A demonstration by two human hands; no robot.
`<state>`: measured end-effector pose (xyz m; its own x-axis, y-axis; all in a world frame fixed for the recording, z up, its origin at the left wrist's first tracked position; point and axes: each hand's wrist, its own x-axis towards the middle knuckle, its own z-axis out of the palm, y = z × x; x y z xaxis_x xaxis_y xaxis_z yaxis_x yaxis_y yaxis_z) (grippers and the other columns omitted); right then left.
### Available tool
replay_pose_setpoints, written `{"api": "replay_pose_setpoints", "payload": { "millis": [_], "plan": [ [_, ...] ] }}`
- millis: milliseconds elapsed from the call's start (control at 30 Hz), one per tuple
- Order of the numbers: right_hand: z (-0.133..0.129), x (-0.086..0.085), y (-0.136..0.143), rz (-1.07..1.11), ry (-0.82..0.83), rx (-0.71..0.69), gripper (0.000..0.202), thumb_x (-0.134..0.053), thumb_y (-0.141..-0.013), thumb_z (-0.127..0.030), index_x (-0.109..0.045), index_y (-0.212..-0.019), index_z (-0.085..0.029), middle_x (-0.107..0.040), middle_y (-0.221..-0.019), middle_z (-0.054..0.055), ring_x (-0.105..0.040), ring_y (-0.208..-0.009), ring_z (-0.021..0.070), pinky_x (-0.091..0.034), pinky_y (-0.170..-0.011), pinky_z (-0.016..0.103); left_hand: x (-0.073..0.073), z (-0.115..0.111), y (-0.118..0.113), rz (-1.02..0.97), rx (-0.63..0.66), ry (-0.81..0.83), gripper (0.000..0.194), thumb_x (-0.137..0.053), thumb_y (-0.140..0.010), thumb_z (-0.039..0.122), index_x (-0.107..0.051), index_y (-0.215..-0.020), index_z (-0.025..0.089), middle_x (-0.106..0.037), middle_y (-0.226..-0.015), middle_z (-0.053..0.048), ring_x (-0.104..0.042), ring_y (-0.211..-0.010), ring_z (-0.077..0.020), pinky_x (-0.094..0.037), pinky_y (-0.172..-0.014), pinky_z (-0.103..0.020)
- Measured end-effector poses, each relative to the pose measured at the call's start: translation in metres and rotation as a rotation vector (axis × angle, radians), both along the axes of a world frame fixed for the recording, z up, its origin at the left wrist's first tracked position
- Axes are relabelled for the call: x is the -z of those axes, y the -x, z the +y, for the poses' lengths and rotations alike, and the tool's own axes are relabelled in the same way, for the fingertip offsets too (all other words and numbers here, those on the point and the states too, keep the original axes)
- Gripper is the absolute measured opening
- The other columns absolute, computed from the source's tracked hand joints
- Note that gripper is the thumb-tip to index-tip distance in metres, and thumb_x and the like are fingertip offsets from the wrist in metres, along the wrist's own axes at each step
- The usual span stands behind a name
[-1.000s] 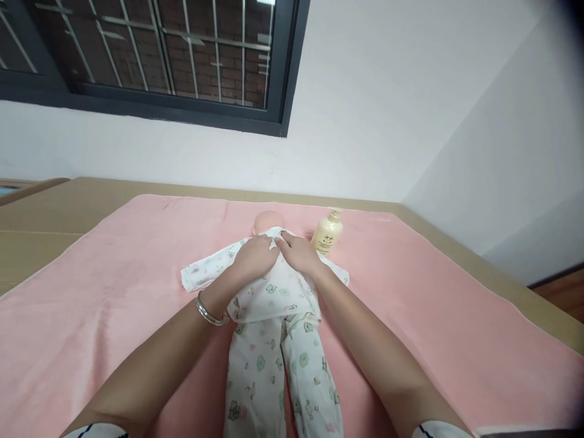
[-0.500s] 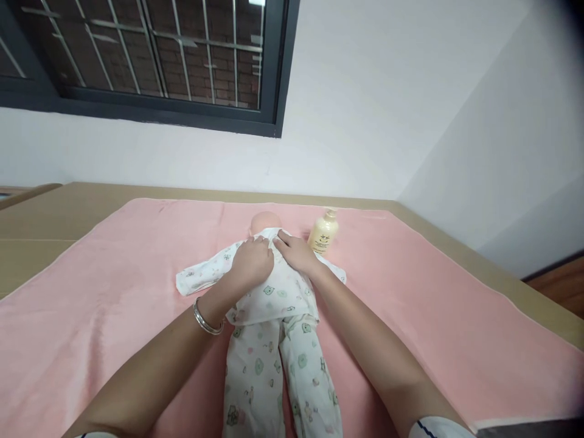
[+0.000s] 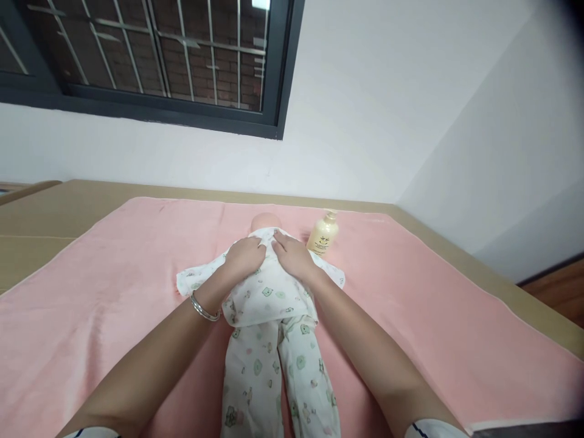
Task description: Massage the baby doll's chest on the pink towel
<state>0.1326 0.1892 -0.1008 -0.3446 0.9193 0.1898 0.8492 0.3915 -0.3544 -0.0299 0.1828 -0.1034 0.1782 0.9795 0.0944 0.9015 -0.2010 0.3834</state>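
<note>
Here we are, with both hands on the doll (image 3: 266, 220) at the centre of the frame! It lies stretched out on the pink blanket (image 3: 438, 328), its round head toward the top and its legs running off the bottom edge; which way it faces, we can't tell. Our left hand (image 3: 245, 257), left of the middle, sits on the upper part of the white patterned shirt (image 3: 267, 298), fingers curled inward, fingertips out of sight, so whether that grip has any cloth pinched we can't say. Our right hand (image 3: 294, 258), just beside it, lies flatter on the same shirt with the fingers pointing up toward the collar, and again we can't tell if that grip holds fabric or only rests there. A silver bracelet (image 3: 203, 308) circles our left wrist. Out to either side go the shirt's arms, and below the hem come the matching trousers (image 3: 254, 383), the legs slightly parted. Right of the head, a pale yellow pump bottle (image 3: 323, 236) stands on the blanket, near our right hand but apart from it. Tan surface (image 3: 50, 213) shows around the blanket, and over at upper left, there's the dark-framed, barred window (image 3: 182, 115)!
</note>
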Motion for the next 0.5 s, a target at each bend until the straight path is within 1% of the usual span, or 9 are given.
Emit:
{"api": "replay_pose_setpoints", "payload": {
  "millis": [67, 100, 200, 267, 367, 500],
  "plan": [
    [0.008, 0.002, -0.007, 0.024, 0.040, 0.043, 0.046, -0.028, -0.103, -0.034, -0.050, -0.142, -0.020, -0.047, -0.152, 0.006, -0.044, -0.139, 0.0211, -0.034, -0.110, 0.033, 0.000, -0.002, -0.002, 0.003, 0.010, -0.003, 0.035, -0.033, -0.092, 0.025, -0.065, -0.104, 0.017, -0.070, -0.117, -0.014, -0.065, -0.107, -0.0281, -0.049, -0.091, -0.038],
    [0.009, 0.002, -0.007, 0.020, 0.050, 0.051, 0.046, -0.028, -0.103, -0.034, -0.051, -0.141, -0.020, -0.049, -0.150, 0.007, -0.046, -0.137, 0.0214, -0.035, -0.109, 0.033, 0.000, -0.001, -0.003, 0.003, 0.016, -0.011, 0.036, -0.033, -0.093, 0.025, -0.065, -0.105, 0.017, -0.069, -0.119, -0.014, -0.064, -0.110, -0.0283, -0.048, -0.093, -0.039],
    [0.000, -0.002, -0.002, -0.049, 0.004, 0.028, 0.043, -0.030, -0.104, -0.034, -0.058, -0.132, -0.018, -0.062, -0.136, 0.010, -0.055, -0.126, 0.0238, -0.037, -0.106, 0.036, 0.005, 0.002, -0.005, -0.023, -0.005, -0.043, 0.042, -0.028, -0.097, 0.030, -0.062, -0.116, 0.015, -0.064, -0.128, -0.016, -0.059, -0.121, -0.0293, -0.044, -0.101, -0.041],
    [-0.009, -0.004, 0.005, -0.085, -0.057, -0.022, 0.042, -0.029, -0.104, -0.035, -0.060, -0.128, -0.018, -0.064, -0.132, 0.011, -0.055, -0.125, 0.0243, -0.036, -0.107, 0.037, 0.009, 0.004, -0.005, -0.035, -0.030, -0.058, 0.046, -0.025, -0.099, 0.034, -0.058, -0.123, 0.013, -0.062, -0.132, -0.018, -0.057, -0.124, -0.0298, -0.043, -0.103, -0.042],
    [-0.012, -0.003, 0.008, -0.066, -0.077, -0.082, 0.048, -0.024, -0.106, -0.039, -0.057, -0.134, -0.019, -0.058, -0.142, 0.009, -0.049, -0.134, 0.0227, -0.031, -0.112, 0.036, 0.013, 0.005, -0.008, -0.002, -0.046, -0.074, 0.045, -0.024, -0.100, 0.033, -0.057, -0.123, 0.013, -0.062, -0.131, -0.017, -0.058, -0.122, -0.0299, -0.043, -0.102, -0.042],
    [0.005, 0.005, -0.003, -0.020, 0.015, -0.010, 0.052, -0.022, -0.106, -0.043, -0.050, -0.143, -0.019, -0.044, -0.154, 0.007, -0.041, -0.141, 0.0213, -0.030, -0.115, 0.036, 0.017, 0.002, -0.012, 0.044, -0.063, -0.121, 0.043, -0.028, -0.100, 0.037, -0.060, -0.120, 0.016, -0.063, -0.130, -0.015, -0.056, -0.123, -0.0304, -0.040, -0.105, -0.043]
  ]
}}
